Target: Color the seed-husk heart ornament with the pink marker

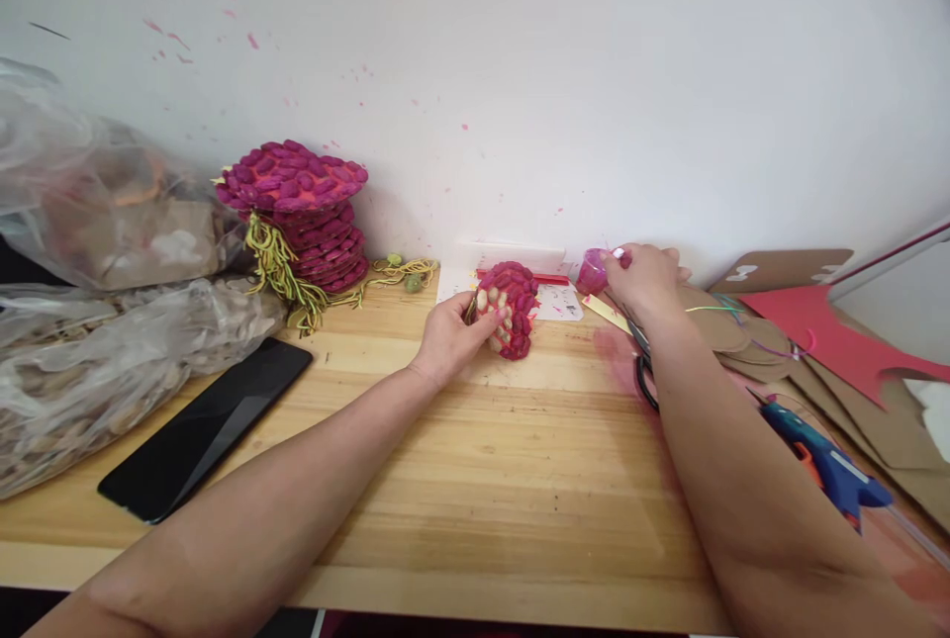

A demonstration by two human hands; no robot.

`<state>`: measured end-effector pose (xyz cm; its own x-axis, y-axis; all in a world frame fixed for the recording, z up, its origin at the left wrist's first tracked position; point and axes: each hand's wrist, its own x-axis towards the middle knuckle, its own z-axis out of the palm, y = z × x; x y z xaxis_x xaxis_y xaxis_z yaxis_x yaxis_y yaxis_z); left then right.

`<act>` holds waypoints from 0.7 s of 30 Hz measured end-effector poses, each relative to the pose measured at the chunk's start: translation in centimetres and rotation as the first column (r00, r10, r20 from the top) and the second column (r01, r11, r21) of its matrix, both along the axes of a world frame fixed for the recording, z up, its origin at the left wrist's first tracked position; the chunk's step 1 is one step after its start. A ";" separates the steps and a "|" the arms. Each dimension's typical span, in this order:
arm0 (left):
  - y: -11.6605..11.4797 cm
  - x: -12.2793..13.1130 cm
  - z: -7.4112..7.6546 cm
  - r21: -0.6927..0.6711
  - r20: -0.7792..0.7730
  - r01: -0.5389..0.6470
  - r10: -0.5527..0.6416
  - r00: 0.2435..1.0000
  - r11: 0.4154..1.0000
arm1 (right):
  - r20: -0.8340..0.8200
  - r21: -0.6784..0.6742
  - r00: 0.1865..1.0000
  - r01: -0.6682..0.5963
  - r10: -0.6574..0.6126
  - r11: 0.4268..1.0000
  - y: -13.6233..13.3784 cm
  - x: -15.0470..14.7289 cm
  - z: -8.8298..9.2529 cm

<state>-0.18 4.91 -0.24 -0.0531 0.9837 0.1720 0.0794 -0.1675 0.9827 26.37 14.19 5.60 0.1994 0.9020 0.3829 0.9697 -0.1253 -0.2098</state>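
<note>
My left hand (456, 336) is closed on the near left edge of a disc covered in nut shells (516, 307). Most of its shells are magenta; a patch near my thumb is pale and unpainted. Farther right, my right hand (649, 277) has its fingers pinched at the rim of a small clear cup (592, 272) stained with purple-pink paint. A small white bit shows at the fingertips, but I cannot tell what they hold. Behind the disc lies a paint-spotted white sheet (560, 304).
A stack of magenta shell discs with yellow-green yarn (289, 213) stands left, beside plastic bags (134, 361) and a black phone (208, 425). To the right lie scissors (644, 381), brown cardboard (846, 401), red card (823, 321) and a blue glue gun (823, 460).
</note>
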 end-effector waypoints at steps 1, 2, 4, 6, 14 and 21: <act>0.0 0.0 0.0 0.000 0.002 0.001 -0.001 1.000 1.000 | 0.001 0.009 1.000 0.004 -0.004 1.000 0.0 0.0 0.0; 0.0 0.0 0.0 0.003 0.004 0.002 -0.002 1.000 1.000 | 0.001 0.029 1.000 0.007 -0.007 1.000 0.0 0.0 0.1; 0.1 -0.1 -0.1 0.012 0.015 0.010 -0.011 1.000 1.000 | 0.002 0.069 1.000 0.008 -0.009 0.998 0.0 -0.1 0.1; 0.2 -0.2 -0.1 0.017 0.026 0.020 -0.020 0.999 1.000 | 0.002 0.058 1.000 0.006 -0.006 0.998 -0.1 -0.1 0.1; 0.0 -0.1 0.1 0.025 0.007 -0.016 0.016 1.000 1.000 | -0.013 -0.007 1.000 0.026 -0.026 1.000 -0.1 -0.2 0.1; 0.6 -0.6 -0.3 0.044 0.007 -0.021 0.021 1.000 0.999 | -0.022 0.013 0.999 0.028 -0.028 1.000 -0.2 -0.3 0.4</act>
<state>-0.76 5.54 -0.57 -0.0748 0.9738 0.2148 0.0765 -0.2092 0.9749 26.06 13.99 5.97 0.2331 0.8909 0.3897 0.9610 -0.1498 -0.2323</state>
